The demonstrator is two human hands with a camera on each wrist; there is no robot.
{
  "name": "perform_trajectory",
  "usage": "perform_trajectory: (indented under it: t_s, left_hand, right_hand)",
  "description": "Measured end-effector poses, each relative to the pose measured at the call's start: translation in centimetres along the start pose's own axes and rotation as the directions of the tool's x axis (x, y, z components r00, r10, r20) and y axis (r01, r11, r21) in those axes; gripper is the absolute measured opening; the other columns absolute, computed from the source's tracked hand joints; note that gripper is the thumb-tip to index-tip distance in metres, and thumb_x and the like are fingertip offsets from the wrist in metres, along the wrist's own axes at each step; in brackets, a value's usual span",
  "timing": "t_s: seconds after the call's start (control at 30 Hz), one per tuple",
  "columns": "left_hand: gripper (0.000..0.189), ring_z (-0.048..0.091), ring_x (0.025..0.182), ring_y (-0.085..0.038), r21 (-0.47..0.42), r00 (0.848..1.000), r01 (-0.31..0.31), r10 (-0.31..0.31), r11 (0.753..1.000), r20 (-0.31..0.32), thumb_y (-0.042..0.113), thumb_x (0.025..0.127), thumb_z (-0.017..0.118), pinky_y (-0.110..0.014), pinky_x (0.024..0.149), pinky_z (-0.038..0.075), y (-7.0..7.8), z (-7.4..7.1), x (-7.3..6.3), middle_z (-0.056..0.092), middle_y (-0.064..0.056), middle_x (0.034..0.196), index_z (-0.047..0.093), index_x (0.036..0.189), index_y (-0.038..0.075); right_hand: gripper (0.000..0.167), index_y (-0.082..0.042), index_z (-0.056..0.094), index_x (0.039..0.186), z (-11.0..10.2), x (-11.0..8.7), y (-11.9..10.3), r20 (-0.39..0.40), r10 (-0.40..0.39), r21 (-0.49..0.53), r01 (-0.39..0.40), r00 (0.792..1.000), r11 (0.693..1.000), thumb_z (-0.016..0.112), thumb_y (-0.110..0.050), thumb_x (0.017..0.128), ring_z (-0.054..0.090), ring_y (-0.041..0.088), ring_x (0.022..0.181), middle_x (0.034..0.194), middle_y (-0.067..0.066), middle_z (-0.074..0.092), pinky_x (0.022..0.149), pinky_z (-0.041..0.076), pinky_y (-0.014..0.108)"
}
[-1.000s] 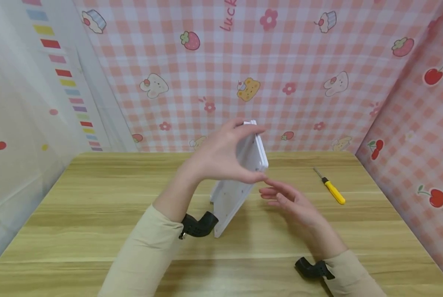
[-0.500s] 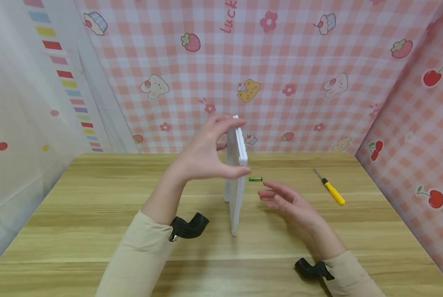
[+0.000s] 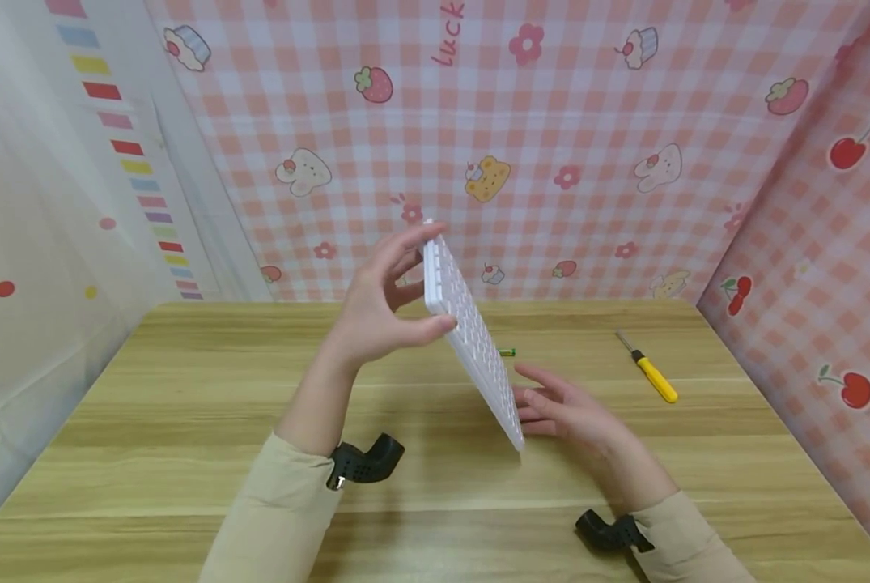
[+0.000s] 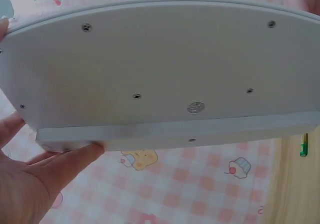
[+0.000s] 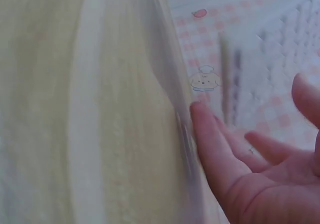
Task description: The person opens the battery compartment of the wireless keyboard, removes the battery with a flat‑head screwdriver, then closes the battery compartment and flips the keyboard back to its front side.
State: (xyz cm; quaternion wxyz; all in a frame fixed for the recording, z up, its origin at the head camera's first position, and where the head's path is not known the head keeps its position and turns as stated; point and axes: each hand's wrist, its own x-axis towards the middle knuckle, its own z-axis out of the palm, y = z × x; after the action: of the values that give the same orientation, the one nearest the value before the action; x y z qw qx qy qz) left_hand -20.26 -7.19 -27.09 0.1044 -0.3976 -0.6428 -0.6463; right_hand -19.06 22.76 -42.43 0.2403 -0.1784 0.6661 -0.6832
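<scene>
A white keyboard (image 3: 476,344) slants down to the right over the table in the head view, its keys turned toward the right. My left hand (image 3: 372,316) grips its raised end, thumb on the near edge and fingers on the far edge. Its underside, with several small screws and a raised ridge, fills the left wrist view. My right hand (image 3: 580,414) is beside the lowered end, fingers loosely bent and partly hidden behind it. In the right wrist view a gap shows between the right hand (image 5: 260,179) and the blurred keyboard (image 5: 275,69).
On the wooden table (image 3: 209,405), a small green battery (image 3: 507,352) lies behind the keyboard, partly covered by it. A yellow-handled screwdriver (image 3: 655,379) rests at the right. Checked cloth (image 3: 566,105) hangs along the back and right sides.
My left hand has moved left and turned the keyboard from its underside to its key side, its low end swinging right. The battery came into view. My right hand has barely moved.
</scene>
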Motion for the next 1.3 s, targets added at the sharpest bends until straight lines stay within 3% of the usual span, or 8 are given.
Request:
perform_trajectory:
  t_s: [0.13, 0.27, 0.43, 0.57, 0.67, 1.03, 1.3]
  left_hand:
    - [0.087, 0.044, 0.134, -0.035, -0.044, 0.999, -0.035, 0.035, 0.998, -0.012, 0.003, 0.068, 0.079, -0.043, 0.099, 0.047, -0.4, -0.1, -0.4, 0.038, -0.016, 0.148, 0.039, 0.146, -0.006]
    - [0.088, 0.045, 0.132, -0.037, -0.066, 0.999, -0.039, 0.039, 0.997, -0.002, 0.002, 0.069, 0.078, -0.044, 0.098, 0.048, -0.6, -0.2, -0.9, 0.038, -0.013, 0.15, 0.037, 0.146, -0.007]
    - [0.088, 0.044, 0.132, -0.034, -0.067, 1.0, -0.02, 0.021, 0.998, 0.021, -0.005, 0.071, 0.077, -0.042, 0.096, 0.05, -1.1, -0.7, -1.9, 0.037, -0.016, 0.151, 0.034, 0.149, -0.007]
    - [0.091, 0.043, 0.134, -0.035, -0.078, 1.0, 0.001, 0.001, 0.997, 0.021, 0.002, 0.075, 0.079, -0.038, 0.095, 0.051, -1.7, -1.2, -2.9, 0.034, -0.018, 0.153, 0.029, 0.151, -0.007]
    - [0.093, 0.042, 0.135, -0.034, -0.083, 0.999, 0.035, -0.034, 0.996, 0.015, 0.005, 0.077, 0.08, -0.036, 0.097, 0.049, -2.1, -1.4, -3.6, 0.032, -0.017, 0.155, 0.027, 0.152, -0.006]
    - [0.094, 0.044, 0.133, -0.032, -0.062, 0.982, 0.186, -0.184, 0.981, 0.03, -0.013, 0.074, 0.073, -0.033, 0.1, 0.047, -3.1, -2.7, -5.9, 0.032, -0.018, 0.155, 0.025, 0.155, -0.002]
    - [0.102, 0.042, 0.135, -0.036, -0.098, 0.955, 0.293, -0.286, 0.951, 0.079, -0.016, 0.074, 0.074, -0.034, 0.098, 0.048, -4.4, -3.3, -7.5, 0.027, -0.022, 0.157, 0.015, 0.156, -0.003]
  right_hand:
    - [0.072, 0.006, 0.008, 0.155, 0.2, 0.0, 0.1, -0.043, 0.025, 0.028, -0.023, 0.999, 0.999, 0.052, -0.017, 0.104, 0.067, 0.019, 0.101, 0.125, 0.021, 0.06, 0.089, 0.054, 0.039]
    - [0.069, 0.009, 0.013, 0.154, 0.4, 0.1, 0.1, -0.147, 0.039, 0.023, -0.036, 0.988, 0.999, 0.054, -0.013, 0.102, 0.066, 0.016, 0.095, 0.114, 0.009, 0.063, 0.084, 0.055, 0.035]
    - [0.062, 0.011, 0.019, 0.152, 0.1, -0.3, -0.2, -0.266, 0.046, -0.022, -0.054, 0.963, 0.998, 0.052, -0.009, 0.103, 0.064, 0.012, 0.087, 0.108, 0.006, 0.063, 0.078, 0.055, 0.028]
    - [0.062, 0.01, 0.021, 0.152, -0.4, -0.8, -0.5, -0.304, 0.049, -0.058, -0.07, 0.952, 0.996, 0.053, -0.01, 0.103, 0.062, 0.011, 0.087, 0.109, 0.007, 0.061, 0.077, 0.054, 0.026]
    - [0.062, 0.008, 0.023, 0.152, -0.7, -1.0, -0.5, -0.329, 0.05, -0.076, -0.08, 0.943, 0.994, 0.054, -0.01, 0.102, 0.061, 0.011, 0.087, 0.11, 0.009, 0.059, 0.076, 0.054, 0.025]
    - [0.066, 0.004, 0.027, 0.153, -1.5, -1.5, -1.1, -0.42, 0.042, -0.208, -0.142, 0.907, 0.968, 0.06, -0.016, 0.1, 0.056, 0.014, 0.09, 0.123, 0.023, 0.053, 0.073, 0.052, 0.024]
    - [0.065, 0.002, 0.032, 0.152, -2.0, -1.7, -1.1, -0.485, 0.001, -0.336, -0.188, 0.875, 0.923, 0.063, -0.02, 0.099, 0.055, 0.017, 0.09, 0.123, 0.025, 0.054, 0.07, 0.052, 0.023]
